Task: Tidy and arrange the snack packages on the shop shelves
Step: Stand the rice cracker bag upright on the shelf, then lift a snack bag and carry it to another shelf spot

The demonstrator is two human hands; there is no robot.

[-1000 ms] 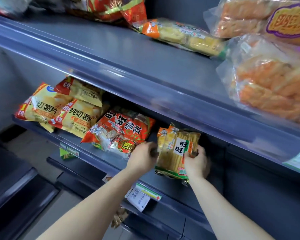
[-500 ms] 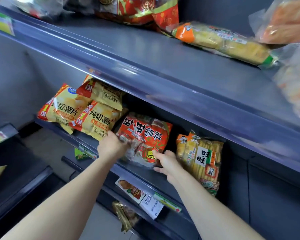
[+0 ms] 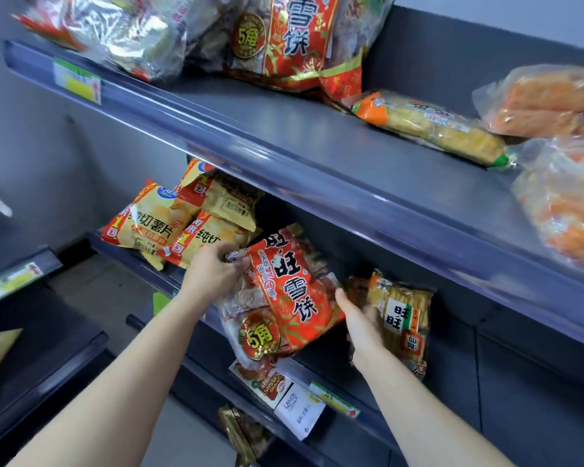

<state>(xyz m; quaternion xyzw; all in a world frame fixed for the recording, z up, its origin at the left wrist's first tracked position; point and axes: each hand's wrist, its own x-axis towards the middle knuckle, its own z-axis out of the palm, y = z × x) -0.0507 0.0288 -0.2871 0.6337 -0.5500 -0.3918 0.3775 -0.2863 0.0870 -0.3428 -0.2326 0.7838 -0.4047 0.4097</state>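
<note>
yel/grn price tag (image 3: 77, 80) | gry wall (image 3: 41, 136) L | floor (image 3: 108, 288) btm-L

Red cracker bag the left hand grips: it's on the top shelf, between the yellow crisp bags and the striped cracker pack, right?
Not the top shelf. The head view shows the red cracker bag, gripped by the left hand, on the middle shelf beneath it, between the yellow crisp bags and the striped cracker pack.

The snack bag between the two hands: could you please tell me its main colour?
The snack bag is red with gold trim; the head view shows it.
</note>
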